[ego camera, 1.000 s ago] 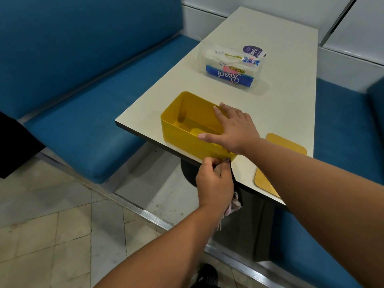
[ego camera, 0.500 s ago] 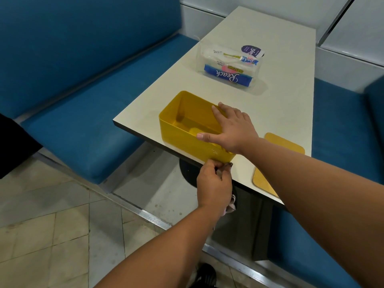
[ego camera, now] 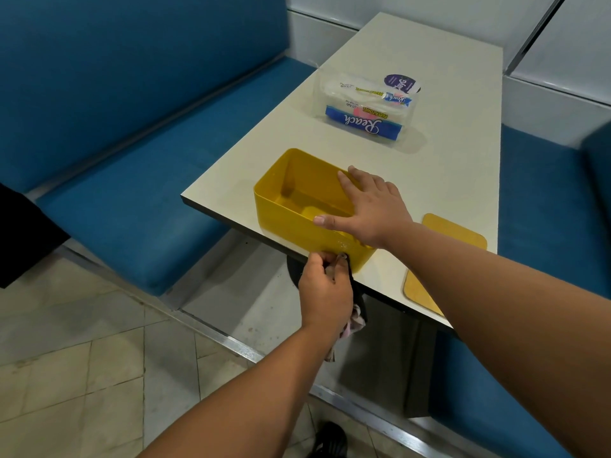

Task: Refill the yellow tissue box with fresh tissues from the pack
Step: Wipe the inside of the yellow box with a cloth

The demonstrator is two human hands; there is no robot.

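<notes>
While pack (ego camera: 365, 105) reads "Reach" | R hand (ego camera: 370, 206) flat on yellow box (ego camera: 281, 206)

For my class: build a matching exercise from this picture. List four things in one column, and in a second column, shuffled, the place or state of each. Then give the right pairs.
Things:
1. yellow tissue box
2. tissue pack
3. yellow lid
4. left hand

Places or states:
A. lying flat on the table near its right corner
B. gripping a cloth at the table's edge
C. open and empty, under the flat right hand
D. farther back on the table, sealed in clear wrap

Pairs: 1-C, 2-D, 3-A, 4-B
</notes>
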